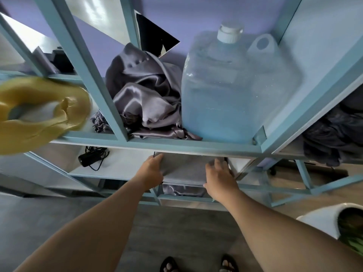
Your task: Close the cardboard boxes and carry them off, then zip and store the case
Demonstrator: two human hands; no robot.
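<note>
The far end of the grey case (184, 169) is hidden under the shelf rail (192, 147). The left hand's (152, 169) fingertips are out of sight behind the case edge. The yellow ring (39, 112) is motion-blurred and cut off at the left edge. The sandalled feet (170, 265) are cropped at the bottom.

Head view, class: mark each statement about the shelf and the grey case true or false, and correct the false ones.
1. Both hands are on the grey case. True: left hand at its left edge, right hand at its right.
2. The case sits on the top shelf. False: it is on the shelf below the water jug.
3. Crumpled grey satin cloth lies left of the jug. True.
4. The jug has no cap. False: a white cap is on it.
5. A black cabled device lies right of the case. False: left.
</note>
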